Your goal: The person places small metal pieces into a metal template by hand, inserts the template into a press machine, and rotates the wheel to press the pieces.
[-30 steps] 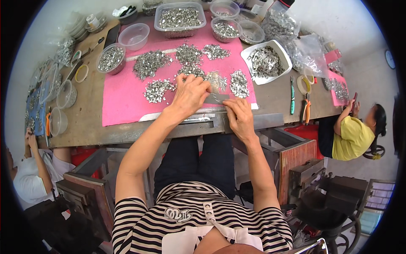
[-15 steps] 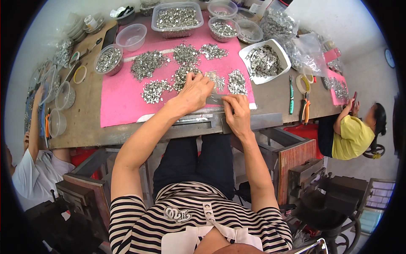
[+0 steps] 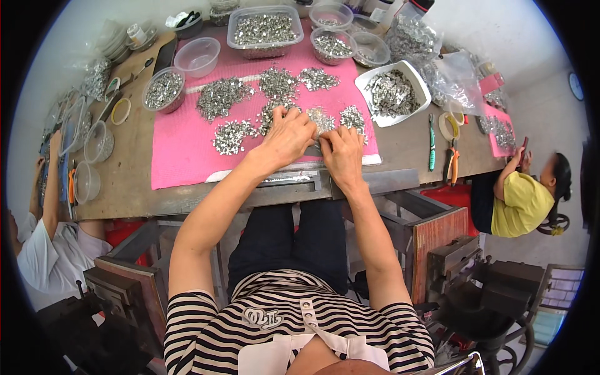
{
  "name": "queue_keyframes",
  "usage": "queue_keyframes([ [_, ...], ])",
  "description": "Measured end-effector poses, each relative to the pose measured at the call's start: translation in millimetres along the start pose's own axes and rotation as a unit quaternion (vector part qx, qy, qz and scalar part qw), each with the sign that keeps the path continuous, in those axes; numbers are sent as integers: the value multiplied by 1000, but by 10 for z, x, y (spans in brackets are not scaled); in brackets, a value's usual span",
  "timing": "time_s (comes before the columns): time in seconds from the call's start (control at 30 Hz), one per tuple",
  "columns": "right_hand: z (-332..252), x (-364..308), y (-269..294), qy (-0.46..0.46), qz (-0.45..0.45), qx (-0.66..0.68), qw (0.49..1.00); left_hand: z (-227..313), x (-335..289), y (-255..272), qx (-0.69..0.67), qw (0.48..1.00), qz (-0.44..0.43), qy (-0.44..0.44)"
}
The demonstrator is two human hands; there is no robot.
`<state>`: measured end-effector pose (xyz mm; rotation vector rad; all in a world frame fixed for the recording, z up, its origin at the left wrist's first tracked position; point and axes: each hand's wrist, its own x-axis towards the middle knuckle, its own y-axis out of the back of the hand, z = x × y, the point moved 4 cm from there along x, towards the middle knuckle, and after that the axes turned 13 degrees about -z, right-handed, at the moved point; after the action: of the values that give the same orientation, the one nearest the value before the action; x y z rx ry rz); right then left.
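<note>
Metal pieces (image 3: 322,120), small and silvery, lie in loose heaps on a pink mat (image 3: 181,153), directly under and just beyond the fingertips of both hands.

Containers, placed relative to the hands:
- Rectangular clear tub (image 3: 262,28), well beyond the hands at the far edge of the mat, full of the same silvery pieces.
- Two round clear bowls (image 3: 331,45) beyond and to the right, holding smaller amounts.
- White square tray (image 3: 392,94) just right of the hands, heaped with pieces.
- Round clear bowl (image 3: 164,89) beyond and to the left, roughly half full; an empty clear bowl (image 3: 197,57) just behind it.
- Clear bags (image 3: 453,75) of pieces far right.

Hand pose: left hand (image 3: 289,134) palm down, fingers curled onto a heap, forearm reaching in from lower left. Right hand (image 3: 342,153) palm down just beside it, thumb side nearly touching the left hand, fingers bent together over the pieces. Whether either hand actually pinches a piece cannot be told; fingertips are hidden by the knuckles.

Pieces: thin, bright, irregular, sorted into about eight separate heaps across the mat. Green-handled tool (image 3: 431,150) and orange-handled pliers (image 3: 451,164) lie right of the right hand on the wooden table (image 3: 125,181).
</note>
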<state>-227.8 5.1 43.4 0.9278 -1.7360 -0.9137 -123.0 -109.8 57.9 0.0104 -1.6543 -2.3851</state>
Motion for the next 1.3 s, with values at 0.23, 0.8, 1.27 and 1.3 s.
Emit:
queue_keyframes([
  [0.23,-26,-126,289,0,14,175,984,-34,59,-141,45,998,-49,-8],
  [0.8,-1391,-404,2391,443,-165,826,306,274,-609,134,-273,945,167,66],
  [1.27,-1578,-482,2541,481,-79,771,411,306,-1075,80,-347,912,159,153],
  [1.3,-1560,-511,2556,484,-85,769,409,315,-1079,95,-313,928,155,134],
])
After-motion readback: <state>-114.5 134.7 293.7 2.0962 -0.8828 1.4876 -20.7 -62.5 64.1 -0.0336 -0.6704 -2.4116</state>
